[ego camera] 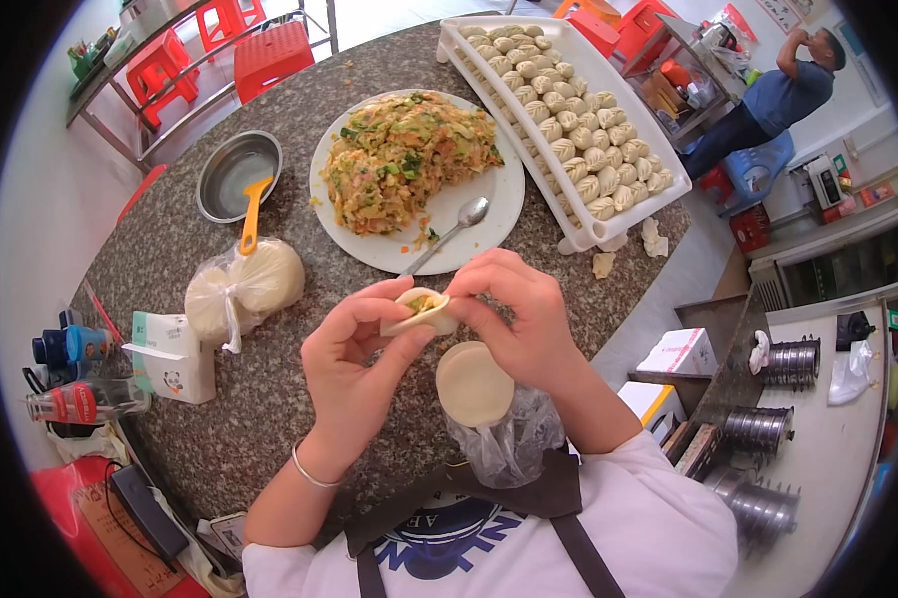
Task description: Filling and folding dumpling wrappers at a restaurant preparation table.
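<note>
Between both hands sits a dumpling wrapper (432,318) folded around a little vegetable filling, its top still gaping. My left hand (359,355) cradles it from the left with thumb and fingers. At its right end, the fingertips of my right hand (512,314) pinch the dough edge. Below my right hand lies a stack of round wrappers (475,385), partly over a clear plastic bag (505,441). Beyond the hands, a white plate (505,217) bears a big mound of chopped filling (411,161). A metal spoon (470,214) rests on the plate, its handle reaching over the near rim.
A white tray (673,179) of pleated dumplings stands at back right. On the left are a metal bowl (213,179), a yellow-handled utensil (252,213), bagged dough (243,288), a tissue pack (172,362) and a glass bottle (94,401). A person (782,97) stands beyond the stone-topped table (262,426).
</note>
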### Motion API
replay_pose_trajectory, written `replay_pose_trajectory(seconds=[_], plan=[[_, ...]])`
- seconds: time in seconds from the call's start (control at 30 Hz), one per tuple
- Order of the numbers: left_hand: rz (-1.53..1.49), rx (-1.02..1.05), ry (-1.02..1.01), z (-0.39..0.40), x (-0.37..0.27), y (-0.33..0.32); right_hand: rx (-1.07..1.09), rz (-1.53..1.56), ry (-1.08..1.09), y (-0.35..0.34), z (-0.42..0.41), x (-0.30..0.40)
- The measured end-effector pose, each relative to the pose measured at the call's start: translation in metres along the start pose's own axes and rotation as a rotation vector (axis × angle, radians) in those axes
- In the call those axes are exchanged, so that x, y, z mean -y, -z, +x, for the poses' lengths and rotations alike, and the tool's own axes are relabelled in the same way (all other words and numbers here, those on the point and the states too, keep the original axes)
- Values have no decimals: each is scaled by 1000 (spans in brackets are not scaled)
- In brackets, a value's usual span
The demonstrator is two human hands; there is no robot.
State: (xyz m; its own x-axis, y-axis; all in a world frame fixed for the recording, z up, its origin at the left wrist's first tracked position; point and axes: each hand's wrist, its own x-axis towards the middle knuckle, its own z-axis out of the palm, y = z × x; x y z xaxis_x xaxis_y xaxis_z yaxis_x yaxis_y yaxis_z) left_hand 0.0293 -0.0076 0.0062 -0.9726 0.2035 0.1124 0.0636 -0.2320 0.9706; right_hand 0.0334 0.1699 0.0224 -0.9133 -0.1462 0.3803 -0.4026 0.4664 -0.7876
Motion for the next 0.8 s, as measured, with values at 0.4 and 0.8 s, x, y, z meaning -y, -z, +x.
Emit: replay_pose_trajectory(seconds=[0.4,0.8], plan=[[61,52,-18,-2,0,2,68,107,-27,3,5,1],[-11,-27,57,0,-3,-3,60,56,-16,-2,1,1]])
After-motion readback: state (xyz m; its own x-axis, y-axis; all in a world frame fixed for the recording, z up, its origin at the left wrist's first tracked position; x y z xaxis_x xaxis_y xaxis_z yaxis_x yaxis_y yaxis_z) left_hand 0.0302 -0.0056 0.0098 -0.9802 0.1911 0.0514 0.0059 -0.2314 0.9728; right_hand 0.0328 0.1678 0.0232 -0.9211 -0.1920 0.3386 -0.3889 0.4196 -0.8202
